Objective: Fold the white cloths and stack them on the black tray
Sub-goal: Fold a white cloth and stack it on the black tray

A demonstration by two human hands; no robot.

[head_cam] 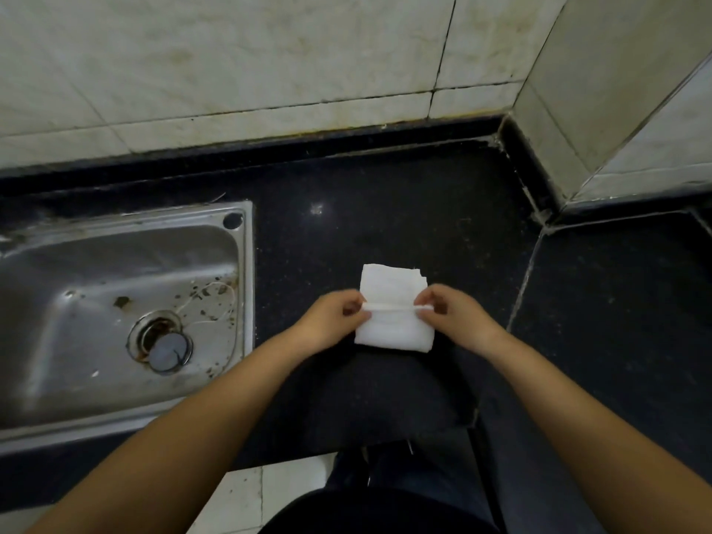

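Note:
A white cloth (393, 287) lies on the black counter in the middle of the head view, partly folded, with one edge lifted as a thin white band across its middle. My left hand (331, 321) pinches the left end of that raised edge. My right hand (450, 314) pinches the right end. Below the raised edge the cloth's near half (393, 333) hangs down toward a black tray (385, 395), whose matte surface runs under my forearms to the counter's front. I see only this one cloth.
A stained steel sink (115, 310) with a plugged drain (165, 346) fills the left. The black counter (385, 225) extends back to a tiled wall (269, 71); a tiled corner column (616, 109) juts out at right. Pale floor tiles (269, 495) show below the counter edge.

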